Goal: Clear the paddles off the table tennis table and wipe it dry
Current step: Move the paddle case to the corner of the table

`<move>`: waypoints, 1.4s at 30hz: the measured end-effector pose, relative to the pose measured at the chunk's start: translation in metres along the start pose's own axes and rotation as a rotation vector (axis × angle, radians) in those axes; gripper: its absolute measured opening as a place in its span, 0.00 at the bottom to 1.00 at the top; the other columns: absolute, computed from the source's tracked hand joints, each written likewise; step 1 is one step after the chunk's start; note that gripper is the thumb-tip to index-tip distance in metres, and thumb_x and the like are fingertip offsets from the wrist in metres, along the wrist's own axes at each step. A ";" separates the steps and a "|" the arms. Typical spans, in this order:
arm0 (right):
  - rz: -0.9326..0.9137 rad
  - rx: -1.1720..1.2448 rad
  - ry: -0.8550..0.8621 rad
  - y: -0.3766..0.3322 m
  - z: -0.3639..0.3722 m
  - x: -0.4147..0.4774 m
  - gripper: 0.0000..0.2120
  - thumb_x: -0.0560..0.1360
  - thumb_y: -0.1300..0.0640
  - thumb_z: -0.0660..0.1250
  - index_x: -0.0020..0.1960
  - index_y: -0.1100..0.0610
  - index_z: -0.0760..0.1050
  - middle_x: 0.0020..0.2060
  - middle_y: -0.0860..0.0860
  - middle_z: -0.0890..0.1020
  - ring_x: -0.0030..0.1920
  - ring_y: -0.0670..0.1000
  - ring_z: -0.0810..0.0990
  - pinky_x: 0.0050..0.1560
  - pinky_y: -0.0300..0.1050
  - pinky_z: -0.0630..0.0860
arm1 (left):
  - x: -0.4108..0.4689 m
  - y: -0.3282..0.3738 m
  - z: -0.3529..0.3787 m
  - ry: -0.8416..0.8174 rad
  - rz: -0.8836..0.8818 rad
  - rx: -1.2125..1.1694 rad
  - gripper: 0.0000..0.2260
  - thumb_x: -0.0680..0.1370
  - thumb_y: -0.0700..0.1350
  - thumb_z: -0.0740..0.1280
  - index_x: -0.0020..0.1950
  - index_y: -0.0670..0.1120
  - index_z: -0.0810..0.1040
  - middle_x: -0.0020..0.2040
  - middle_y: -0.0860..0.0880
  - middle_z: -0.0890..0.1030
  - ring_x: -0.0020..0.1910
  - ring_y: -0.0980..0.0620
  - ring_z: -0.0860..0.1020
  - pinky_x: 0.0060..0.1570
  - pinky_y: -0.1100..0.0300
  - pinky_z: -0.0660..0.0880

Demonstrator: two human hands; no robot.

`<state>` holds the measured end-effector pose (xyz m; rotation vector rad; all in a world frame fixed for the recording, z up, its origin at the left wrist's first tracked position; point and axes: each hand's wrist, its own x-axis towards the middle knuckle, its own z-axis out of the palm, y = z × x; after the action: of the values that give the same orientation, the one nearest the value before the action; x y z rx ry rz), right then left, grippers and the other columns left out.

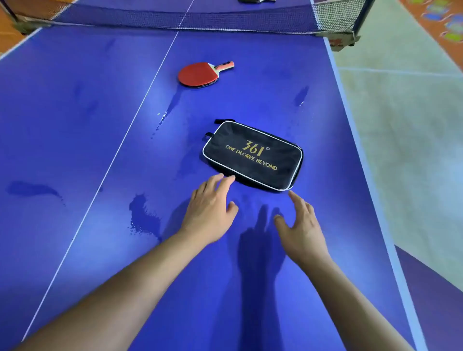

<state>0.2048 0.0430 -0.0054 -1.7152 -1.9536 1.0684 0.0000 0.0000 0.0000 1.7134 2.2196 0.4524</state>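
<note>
A red paddle [200, 74] lies flat on the blue table tennis table [75, 112], its handle pointing right toward the net. Nearer to me sits a black zipped paddle case [253, 155] with white piping and gold lettering. My left hand [210, 208] reaches with straight fingers, its fingertips at the case's near left edge. My right hand [300, 225] hovers open just short of the case's near right corner, apart from it. A second dark paddle [255, 1] shows partly beyond the net at the top edge.
Water puddles [144, 215] and streaks lie on the table, left of my hands and between paddle and case. The net [188, 18] spans the far side. The table's right edge drops to a pale floor [413, 125].
</note>
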 end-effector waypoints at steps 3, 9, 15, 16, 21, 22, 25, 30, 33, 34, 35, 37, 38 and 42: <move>0.122 0.089 0.047 0.002 0.005 0.034 0.32 0.81 0.51 0.65 0.81 0.46 0.56 0.75 0.48 0.65 0.66 0.50 0.71 0.55 0.45 0.66 | 0.045 -0.020 0.012 0.056 -0.059 -0.009 0.28 0.81 0.47 0.63 0.80 0.50 0.60 0.79 0.44 0.60 0.75 0.42 0.64 0.72 0.48 0.62; 0.259 0.336 0.052 0.002 0.020 0.073 0.20 0.79 0.52 0.65 0.71 0.45 0.69 0.60 0.49 0.78 0.55 0.50 0.76 0.48 0.46 0.71 | 0.108 -0.046 0.016 -0.036 -0.248 -0.051 0.29 0.83 0.48 0.60 0.82 0.50 0.54 0.81 0.39 0.53 0.77 0.38 0.59 0.72 0.47 0.60; 0.348 0.600 0.061 -0.001 0.023 0.085 0.06 0.76 0.54 0.68 0.52 0.49 0.79 0.49 0.49 0.84 0.47 0.52 0.79 0.52 0.46 0.76 | 0.131 -0.056 0.007 -0.073 -0.307 -0.195 0.17 0.83 0.49 0.59 0.71 0.50 0.72 0.69 0.44 0.69 0.61 0.41 0.74 0.57 0.53 0.71; 0.382 0.689 0.061 -0.002 0.022 0.086 0.04 0.76 0.54 0.69 0.51 0.50 0.80 0.49 0.47 0.84 0.48 0.50 0.78 0.56 0.46 0.76 | 0.133 -0.058 0.006 -0.049 -0.322 -0.248 0.13 0.82 0.50 0.60 0.66 0.50 0.76 0.66 0.44 0.70 0.55 0.43 0.76 0.51 0.55 0.72; 0.496 0.835 0.167 0.004 0.020 0.091 0.18 0.77 0.54 0.72 0.66 0.47 0.76 0.52 0.44 0.83 0.54 0.48 0.81 0.68 0.57 0.75 | 0.121 -0.055 0.011 0.139 -0.305 -0.343 0.02 0.78 0.44 0.69 0.48 0.52 0.80 0.56 0.46 0.77 0.45 0.54 0.72 0.42 0.62 0.65; 0.508 0.811 0.198 0.004 0.018 0.088 0.24 0.77 0.53 0.73 0.71 0.47 0.73 0.54 0.44 0.83 0.57 0.49 0.81 0.68 0.56 0.75 | 0.117 -0.052 0.013 0.178 -0.313 -0.359 0.03 0.77 0.43 0.70 0.47 0.51 0.80 0.56 0.46 0.77 0.46 0.53 0.72 0.43 0.62 0.66; 0.489 0.811 0.294 0.010 0.012 0.082 0.18 0.78 0.54 0.72 0.66 0.48 0.75 0.49 0.44 0.83 0.53 0.47 0.82 0.64 0.53 0.77 | 0.103 -0.043 0.010 0.265 -0.293 -0.416 0.04 0.75 0.40 0.71 0.45 0.50 0.82 0.55 0.47 0.76 0.44 0.60 0.73 0.41 0.68 0.66; 0.483 0.931 0.370 0.015 0.003 0.068 0.05 0.80 0.57 0.69 0.53 0.49 0.75 0.54 0.49 0.82 0.45 0.49 0.80 0.54 0.51 0.80 | 0.080 -0.027 -0.008 0.334 -0.192 -0.504 0.06 0.74 0.39 0.73 0.44 0.49 0.79 0.50 0.54 0.73 0.48 0.61 0.72 0.51 0.65 0.69; 0.443 1.139 0.334 0.016 -0.005 0.055 0.03 0.82 0.61 0.65 0.54 0.54 0.73 0.55 0.55 0.81 0.50 0.55 0.81 0.56 0.54 0.83 | 0.063 -0.010 -0.018 0.330 -0.159 -0.576 0.08 0.74 0.37 0.73 0.44 0.49 0.76 0.49 0.58 0.71 0.52 0.55 0.75 0.47 0.73 0.70; 0.418 1.180 0.319 0.015 -0.009 0.049 0.03 0.82 0.62 0.63 0.55 0.56 0.72 0.54 0.56 0.81 0.50 0.57 0.82 0.56 0.56 0.83 | 0.057 -0.005 -0.021 0.325 -0.162 -0.602 0.08 0.74 0.37 0.73 0.44 0.48 0.76 0.50 0.56 0.72 0.52 0.54 0.76 0.44 0.76 0.69; 0.395 1.195 0.307 0.013 -0.014 0.043 0.03 0.83 0.62 0.62 0.56 0.57 0.71 0.51 0.56 0.82 0.50 0.57 0.83 0.56 0.56 0.82 | 0.052 0.000 -0.023 0.323 -0.163 -0.625 0.08 0.75 0.36 0.73 0.44 0.48 0.76 0.51 0.55 0.72 0.51 0.54 0.77 0.43 0.78 0.69; 0.360 1.217 0.289 0.011 -0.026 0.027 0.04 0.83 0.63 0.61 0.57 0.58 0.70 0.46 0.54 0.82 0.45 0.57 0.83 0.55 0.55 0.82 | 0.040 0.010 -0.027 0.334 -0.151 -0.649 0.08 0.75 0.37 0.72 0.44 0.48 0.76 0.52 0.54 0.72 0.50 0.54 0.78 0.44 0.75 0.71; 0.349 1.239 0.273 0.010 -0.031 0.019 0.04 0.84 0.64 0.61 0.57 0.58 0.70 0.44 0.54 0.82 0.43 0.56 0.84 0.53 0.54 0.82 | 0.035 0.014 -0.028 0.348 -0.144 -0.648 0.08 0.75 0.37 0.72 0.44 0.49 0.76 0.52 0.55 0.72 0.49 0.55 0.77 0.47 0.71 0.74; 0.349 1.351 0.191 0.012 -0.063 -0.022 0.05 0.84 0.65 0.61 0.57 0.57 0.72 0.41 0.53 0.84 0.41 0.54 0.85 0.51 0.52 0.82 | -0.002 0.039 -0.037 0.420 -0.205 -0.668 0.08 0.74 0.39 0.71 0.47 0.51 0.75 0.52 0.54 0.75 0.49 0.54 0.77 0.52 0.55 0.77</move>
<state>0.2609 0.0416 0.0332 -1.2079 -0.4321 1.6577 0.0187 0.0052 0.0500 1.0953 2.1037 1.4123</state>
